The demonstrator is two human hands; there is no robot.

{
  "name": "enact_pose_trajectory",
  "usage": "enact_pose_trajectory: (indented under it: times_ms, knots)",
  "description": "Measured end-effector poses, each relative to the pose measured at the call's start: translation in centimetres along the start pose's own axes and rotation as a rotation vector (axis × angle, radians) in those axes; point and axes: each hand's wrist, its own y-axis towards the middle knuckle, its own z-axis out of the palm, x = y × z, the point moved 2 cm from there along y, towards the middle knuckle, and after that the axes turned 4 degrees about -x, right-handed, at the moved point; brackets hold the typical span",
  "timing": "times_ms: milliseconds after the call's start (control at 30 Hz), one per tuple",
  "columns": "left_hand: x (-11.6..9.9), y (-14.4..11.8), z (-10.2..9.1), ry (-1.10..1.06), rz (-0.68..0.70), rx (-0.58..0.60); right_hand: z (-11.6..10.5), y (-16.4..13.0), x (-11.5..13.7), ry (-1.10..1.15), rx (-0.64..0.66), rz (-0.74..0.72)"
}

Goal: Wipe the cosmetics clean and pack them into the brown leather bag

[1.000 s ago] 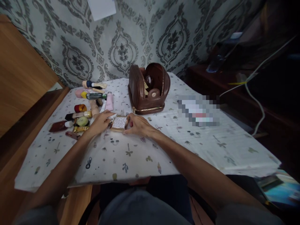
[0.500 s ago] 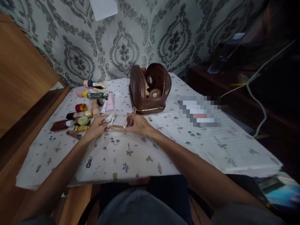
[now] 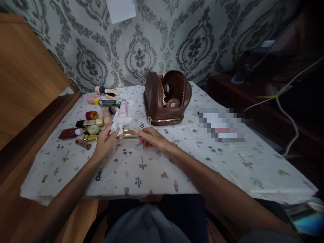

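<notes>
The gold compact [image 3: 129, 133] is held edge-on between the hands, left of the middle of the counter [image 3: 157, 184] and roughly midway from near edge to far edge. The right hand [image 3: 152, 138] has its grip narrowed on the compact's right end; the left hand [image 3: 104, 140] pinches a crumpled white tissue [image 3: 120, 125] at the other end. The tissue overlaps the lower part of the pink tube [image 3: 123, 108] in view. A cluster crowds the space from the left hand toward the left edge: the gold piece [image 3: 91, 137], nearest the wrist, the round greenish pot [image 3: 93, 129], the dark red bottle [image 3: 67, 133] and the red jar [image 3: 91, 115]. Toward the far-left corner lie the green bottle [image 3: 108, 103] and a pink sponge [image 3: 91, 98]. The open brown bag [image 3: 164, 104] stands by the far edge, beyond the right hand. Near the right edge lies a flat item [image 3: 222, 125], its details masked.
</notes>
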Motion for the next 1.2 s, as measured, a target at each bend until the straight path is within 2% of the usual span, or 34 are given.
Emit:
enact_pose_trajectory:
  times_ms: [200,300,400,533,700,800,933,1100,1200]
  knots:
    - [-0.6,1.3,0.4,0.196,0.134,0.006,0.0,0.5,-0.5,0.108,0.006,-0.218]
    - [-0.7,1.9,0.4,0.351,0.215,-0.021,0.2,0.7,-0.8,0.093,0.009,-0.241]
    - [-1.4,1.8,0.7,0.543,0.366,-0.019,0.2,0.6,-0.8,0.061,-0.033,-0.276]
    - [-2.7,0.7,1.9,0.734,0.566,0.106,0.1,0.4,-0.7,-0.012,-0.090,-0.357]
    - [-3.2,-0.7,4.1,0.843,0.771,0.223,0.0,0.7,-1.0,-0.110,-0.163,-0.358]
    - [-2.6,-0.9,4.3,0.862,0.766,0.259,-0.1,0.9,-1.2,-0.126,-0.165,-0.361]
    - [-1.6,-0.7,2.8,0.842,0.711,0.191,-0.2,0.8,-0.9,-0.135,-0.176,-0.403]
    - [-0.4,-0.8,1.3,0.691,0.525,0.107,-0.4,0.5,-0.2,-0.236,-0.271,-0.501]
    - [-0.1,-0.8,1.4,0.587,0.442,0.069,-0.1,0.6,-0.3,-0.140,-0.210,-0.450]
